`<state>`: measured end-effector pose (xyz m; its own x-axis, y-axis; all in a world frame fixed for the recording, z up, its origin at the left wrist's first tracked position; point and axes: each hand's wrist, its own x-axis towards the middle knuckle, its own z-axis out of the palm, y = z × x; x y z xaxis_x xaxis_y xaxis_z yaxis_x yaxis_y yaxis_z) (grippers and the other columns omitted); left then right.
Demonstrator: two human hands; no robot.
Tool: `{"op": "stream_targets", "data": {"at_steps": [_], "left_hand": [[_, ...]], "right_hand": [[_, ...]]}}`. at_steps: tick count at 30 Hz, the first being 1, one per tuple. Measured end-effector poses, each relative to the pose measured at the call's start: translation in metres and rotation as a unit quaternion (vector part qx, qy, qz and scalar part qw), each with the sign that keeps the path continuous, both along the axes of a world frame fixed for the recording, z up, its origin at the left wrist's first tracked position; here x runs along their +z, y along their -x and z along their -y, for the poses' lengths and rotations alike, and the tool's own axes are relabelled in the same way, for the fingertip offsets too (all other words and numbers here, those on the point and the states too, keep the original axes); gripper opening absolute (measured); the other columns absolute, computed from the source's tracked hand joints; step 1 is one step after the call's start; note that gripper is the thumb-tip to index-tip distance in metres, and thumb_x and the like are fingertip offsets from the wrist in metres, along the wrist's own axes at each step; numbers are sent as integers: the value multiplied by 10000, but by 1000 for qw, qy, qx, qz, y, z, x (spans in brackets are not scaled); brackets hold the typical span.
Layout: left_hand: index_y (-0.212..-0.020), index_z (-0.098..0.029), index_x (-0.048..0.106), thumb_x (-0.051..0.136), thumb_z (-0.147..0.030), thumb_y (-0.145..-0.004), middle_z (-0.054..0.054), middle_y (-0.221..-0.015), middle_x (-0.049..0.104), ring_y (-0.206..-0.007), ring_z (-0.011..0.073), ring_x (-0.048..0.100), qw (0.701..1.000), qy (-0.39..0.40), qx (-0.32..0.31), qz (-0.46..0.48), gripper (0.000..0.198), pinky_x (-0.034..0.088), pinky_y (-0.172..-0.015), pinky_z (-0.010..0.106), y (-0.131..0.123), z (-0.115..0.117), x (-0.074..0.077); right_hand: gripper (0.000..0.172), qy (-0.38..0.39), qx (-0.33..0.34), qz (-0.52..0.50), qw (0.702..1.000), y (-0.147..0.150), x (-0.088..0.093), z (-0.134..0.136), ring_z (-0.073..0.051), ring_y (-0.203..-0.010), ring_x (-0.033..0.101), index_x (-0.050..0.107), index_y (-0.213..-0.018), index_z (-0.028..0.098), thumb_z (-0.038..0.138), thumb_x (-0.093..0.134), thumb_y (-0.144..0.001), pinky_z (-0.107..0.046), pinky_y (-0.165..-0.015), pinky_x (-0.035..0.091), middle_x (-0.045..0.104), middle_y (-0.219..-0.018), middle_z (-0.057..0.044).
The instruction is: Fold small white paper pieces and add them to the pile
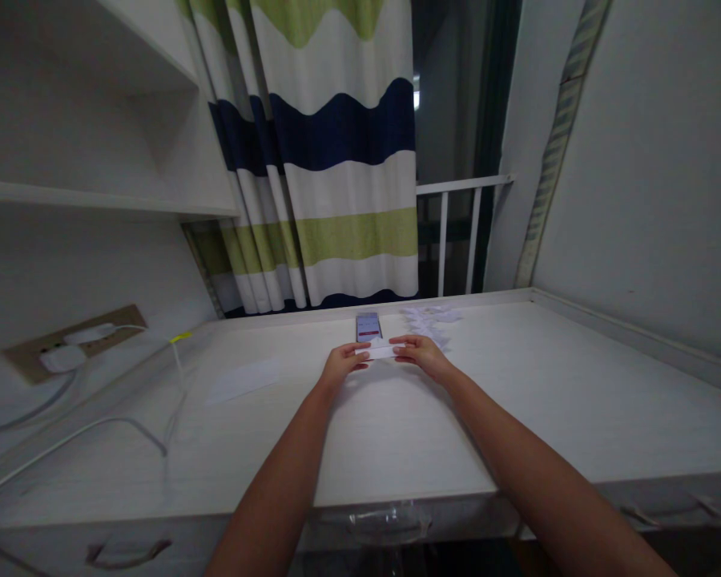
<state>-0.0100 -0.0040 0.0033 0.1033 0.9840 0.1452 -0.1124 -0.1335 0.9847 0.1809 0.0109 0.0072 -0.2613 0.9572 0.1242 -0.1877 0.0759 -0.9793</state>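
Between both hands a narrow white strip of paper (380, 352) is held level, a little above the desk. My left hand (341, 363) pinches its left end, thumb below and fingers above. The right end is pinched by my right hand (424, 356) in the same way. Just beyond the strip lies a phone (369, 326) with a lit screen; its near edge is partly covered by the paper and fingers. Behind my right hand is a loose pile of folded white paper pieces (426, 320), too blurred to tell apart.
A flat white paper sheet (244, 379) lies on the left of the white desk (396, 449). Plugs (63, 358) sit in a wall socket at far left, with a cable (114, 421) trailing over the desk. A striped curtain (348, 184) hangs behind. Drawer handles line the front.
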Motion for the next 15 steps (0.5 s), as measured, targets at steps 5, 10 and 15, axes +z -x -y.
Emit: {"op": "stream_targets", "data": {"at_steps": [5, 10, 15], "left_hand": [[-885, -121, 644, 727, -248, -494, 69, -797, 668, -684, 137, 603, 1000, -11, 4, -17, 419, 474, -661, 259, 0, -1, 0], [-866, -117, 657, 728, -273, -490, 76, -798, 671, -698, 152, 606, 999, -21, 18, -29, 413, 473, -690, 284, 0, -4, -1], [-838, -121, 670, 723, -282, -497, 75, -786, 673, -711, 163, 603, 998, -30, 36, -34, 381, 477, -699, 298, -1, -5, -1]], "right_hand": [[217, -10, 0, 13, 1000, -1, -1, -2, -67, -574, 574, 643, -817, 143, 85, 643, -607, -183, -601, 508, 614, -616, 13], [197, -27, 0, 16, 1000, -1, -3, -4, -78, -589, 578, 657, -774, 147, 125, 677, -579, -207, -622, 510, 632, -651, 0], [217, -46, -16, 22, 999, -1, -4, -6, -91, -598, 575, 670, -755, 139, 168, 702, -543, -250, -655, 507, 638, -653, -6]]}}
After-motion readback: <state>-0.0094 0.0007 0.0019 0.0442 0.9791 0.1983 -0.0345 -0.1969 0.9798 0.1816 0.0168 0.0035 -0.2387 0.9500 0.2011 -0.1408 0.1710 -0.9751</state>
